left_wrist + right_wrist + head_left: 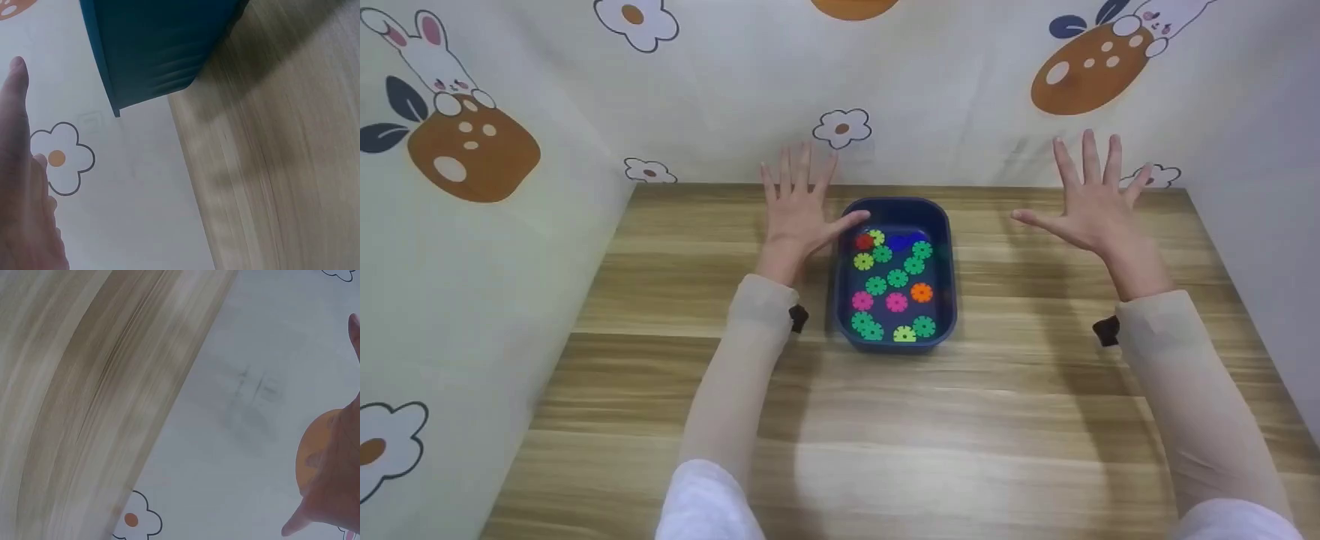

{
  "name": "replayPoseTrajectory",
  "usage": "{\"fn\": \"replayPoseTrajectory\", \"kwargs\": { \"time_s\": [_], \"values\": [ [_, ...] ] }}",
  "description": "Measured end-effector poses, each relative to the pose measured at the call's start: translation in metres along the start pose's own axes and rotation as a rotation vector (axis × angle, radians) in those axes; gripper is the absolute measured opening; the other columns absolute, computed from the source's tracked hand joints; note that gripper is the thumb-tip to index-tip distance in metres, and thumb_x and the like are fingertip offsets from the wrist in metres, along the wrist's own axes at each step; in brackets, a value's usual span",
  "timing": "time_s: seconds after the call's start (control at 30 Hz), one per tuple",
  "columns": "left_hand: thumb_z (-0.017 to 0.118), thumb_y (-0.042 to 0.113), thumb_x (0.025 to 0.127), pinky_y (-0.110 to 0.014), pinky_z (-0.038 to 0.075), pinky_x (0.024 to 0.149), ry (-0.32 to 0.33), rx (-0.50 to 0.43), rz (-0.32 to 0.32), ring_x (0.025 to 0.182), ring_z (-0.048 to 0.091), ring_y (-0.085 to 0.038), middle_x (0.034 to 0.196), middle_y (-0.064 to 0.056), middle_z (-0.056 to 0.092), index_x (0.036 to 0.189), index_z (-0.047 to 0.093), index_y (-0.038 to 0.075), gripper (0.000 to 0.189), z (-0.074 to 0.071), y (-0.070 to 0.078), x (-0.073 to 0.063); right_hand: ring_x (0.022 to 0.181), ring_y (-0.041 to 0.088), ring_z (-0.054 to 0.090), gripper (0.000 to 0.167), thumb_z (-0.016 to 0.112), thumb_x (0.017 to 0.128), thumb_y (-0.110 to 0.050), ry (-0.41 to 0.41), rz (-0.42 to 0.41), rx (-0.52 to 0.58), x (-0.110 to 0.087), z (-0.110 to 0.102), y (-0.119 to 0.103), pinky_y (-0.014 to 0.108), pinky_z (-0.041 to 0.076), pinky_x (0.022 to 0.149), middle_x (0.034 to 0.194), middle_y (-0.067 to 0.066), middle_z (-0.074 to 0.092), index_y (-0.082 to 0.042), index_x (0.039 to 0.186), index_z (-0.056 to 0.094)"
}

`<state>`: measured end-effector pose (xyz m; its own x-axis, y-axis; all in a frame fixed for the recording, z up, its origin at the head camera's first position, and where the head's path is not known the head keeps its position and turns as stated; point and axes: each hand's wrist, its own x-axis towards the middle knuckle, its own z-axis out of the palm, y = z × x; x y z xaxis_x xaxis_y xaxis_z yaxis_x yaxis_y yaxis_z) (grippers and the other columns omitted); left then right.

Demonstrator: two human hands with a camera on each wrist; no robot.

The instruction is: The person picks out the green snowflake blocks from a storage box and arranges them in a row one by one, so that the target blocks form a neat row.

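Observation:
A dark blue plastic bin [950, 262] stands on the wooden table, and its outer side [157, 45] shows from the left wrist. Inside lie several notched discs: green [897, 278], pink [896, 302], yellow-green [863, 261], a red one [864, 241], an orange one [922, 292] and dark blue ones [900, 241]. My left hand [799, 214] is spread beside the bin, its thumb overlapping the rim in the head view. Off to the bin's right, my right hand [1099, 210] is raised with fingers spread, holding nothing.
Light cloth walls printed with rabbits, oranges and flowers [842, 129] rise behind and at the left of the wood-grain table [922, 435]. A plain pale wall [1260, 225] borders the right side. Small dark devices sit at both wrists.

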<state>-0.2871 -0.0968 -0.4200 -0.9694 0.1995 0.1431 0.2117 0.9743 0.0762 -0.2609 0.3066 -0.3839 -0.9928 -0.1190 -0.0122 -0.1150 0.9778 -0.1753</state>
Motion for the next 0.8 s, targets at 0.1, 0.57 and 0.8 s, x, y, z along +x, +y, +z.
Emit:
{"fn": "replayPoseTrajectory", "kwargs": {
  "time_s": [0.1, 0.57, 0.8],
  "values": [
    [0.028, 0.093, 0.078, -0.062, -0.005, 0.124, 0.015, 0.0, 0.001, 0.156, -0.006, -0.037, 0.17, -0.009, -0.007, 0.161, 0.001, 0.032, 0.107, -0.003, 0.0, -0.002, 0.15, 0.043, -0.027, 0.117, 0.044, 0.078, -0.088, 0.021, -0.011, -0.007, 0.0, 0.0, -0.001, 0.083, -0.019, 0.103, 0.165, 0.013, -0.024, -0.026, 0.16, -0.01],
    [0.034, 0.082, 0.087, -0.051, 0.008, 0.128, 0.04, -0.044, 0.038, 0.157, 0.007, -0.031, 0.17, -0.009, 0.007, 0.162, 0.007, 0.023, 0.099, -0.009, -0.001, -0.016, 0.155, 0.041, -0.009, 0.117, 0.061, 0.078, -0.078, 0.097, -0.065, 0.032, -0.001, 0.005, -0.006, 0.073, -0.004, 0.118, 0.169, 0.018, -0.002, -0.022, 0.162, 0.003],
    [0.039, 0.079, 0.087, -0.049, 0.004, 0.129, 0.008, -0.099, 0.044, 0.157, 0.007, -0.029, 0.169, -0.008, 0.01, 0.162, 0.007, 0.024, 0.098, -0.009, -0.001, -0.023, 0.155, 0.04, -0.001, 0.117, 0.062, 0.079, -0.076, 0.102, -0.09, 0.063, -0.001, 0.009, -0.006, 0.068, 0.001, 0.122, 0.168, 0.019, 0.005, -0.02, 0.162, 0.003]
  ]
}}
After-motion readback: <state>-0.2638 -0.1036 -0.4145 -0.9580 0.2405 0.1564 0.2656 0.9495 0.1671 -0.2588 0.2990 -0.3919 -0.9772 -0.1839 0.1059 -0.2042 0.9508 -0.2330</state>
